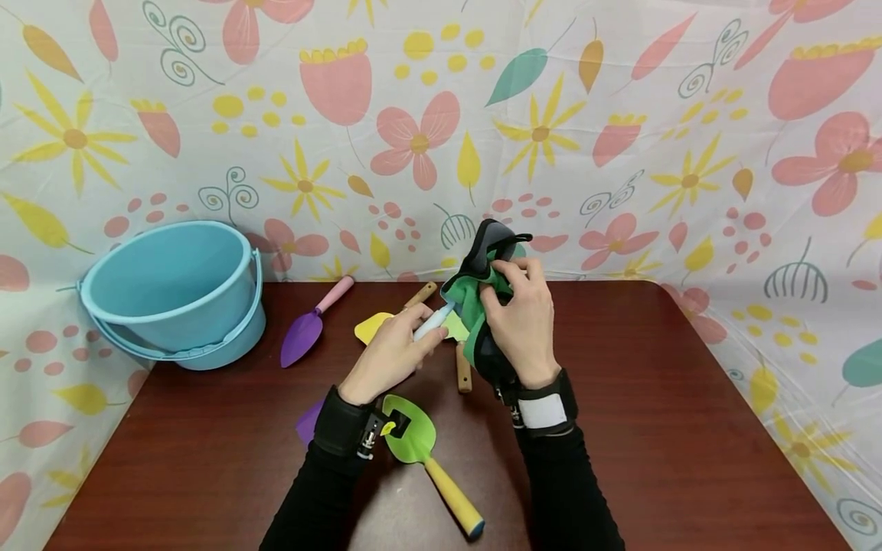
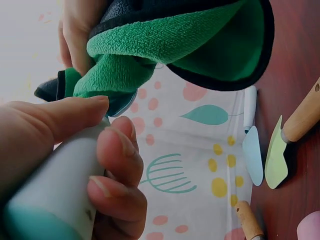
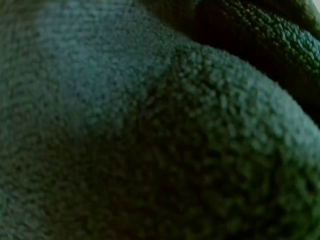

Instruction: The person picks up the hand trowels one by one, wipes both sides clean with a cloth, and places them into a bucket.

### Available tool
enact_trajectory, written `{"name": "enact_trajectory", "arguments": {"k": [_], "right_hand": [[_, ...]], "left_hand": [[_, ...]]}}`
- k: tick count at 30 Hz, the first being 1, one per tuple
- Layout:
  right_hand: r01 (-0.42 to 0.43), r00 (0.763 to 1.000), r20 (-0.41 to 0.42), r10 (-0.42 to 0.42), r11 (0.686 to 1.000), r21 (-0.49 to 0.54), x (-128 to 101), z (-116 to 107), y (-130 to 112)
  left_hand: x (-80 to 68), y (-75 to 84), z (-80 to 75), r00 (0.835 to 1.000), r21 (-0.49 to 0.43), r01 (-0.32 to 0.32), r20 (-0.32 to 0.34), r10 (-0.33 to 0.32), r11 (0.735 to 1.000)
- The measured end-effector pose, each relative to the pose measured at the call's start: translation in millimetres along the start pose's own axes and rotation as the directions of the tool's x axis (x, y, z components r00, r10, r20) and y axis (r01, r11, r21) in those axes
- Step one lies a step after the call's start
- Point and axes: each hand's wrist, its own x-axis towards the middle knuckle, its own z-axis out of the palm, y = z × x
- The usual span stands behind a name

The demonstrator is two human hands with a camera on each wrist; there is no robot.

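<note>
Currently, status by component:
Left hand [image 1: 389,356]: fingers curled round the pale handle of a small tool [image 1: 434,321], held just above the table [image 1: 620,428].
Right hand [image 1: 524,321]: bunches a green cloth [image 1: 468,295] with black backing over the tool's far end.
Risk, slip: the smooth handle could twist in the grip if the cloth drags.
Risk, snag: loose cloth folds may catch the wooden-handled tool [image 1: 464,370] beneath and shift it.
Surroundings: green trowel [image 1: 413,440], purple trowel [image 1: 306,329], blue bucket [image 1: 172,291] well apart.
</note>
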Motion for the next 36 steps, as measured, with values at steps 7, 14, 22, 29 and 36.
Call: {"name": "enact_trajectory", "arguments": {"k": [7, 14, 22, 29, 36], "right_hand": [[0.048, 0.989, 0.145, -0.044, 0.999, -0.022, -2, 6, -7], [0.063, 0.953, 0.299, -0.054, 0.998, -0.020, -2, 4, -10], [0.046, 0.980, 0.197, -0.037, 0.998, -0.040, 1, -1, -4], [-0.009, 0.997, 0.072, 0.012, 1.000, -0.030, 4, -8, 7], [-0.067, 0.998, -0.001, 0.067, 0.998, 0.001, 7, -18, 23]], "left_hand": [[0.8, 2.1, -1.3, 1.000, 0.008, 0.016, -0.011, -0.016, 1.000], [2.2, 4.0, -4.4, 0.998, -0.006, 0.058, -0.004, -0.058, 0.998], [-1.8, 11.5, -3.9, 1.000, 0.057, 0.005, -0.018, -0.004, 0.998], [-2.4, 12.2, -3.8, 1.000, 0.055, -0.015, -0.015, 0.016, 0.998], [-2.1, 9.2, -8.3, 0.999, 0.055, -0.029, -0.019, 0.030, 0.998]]}}
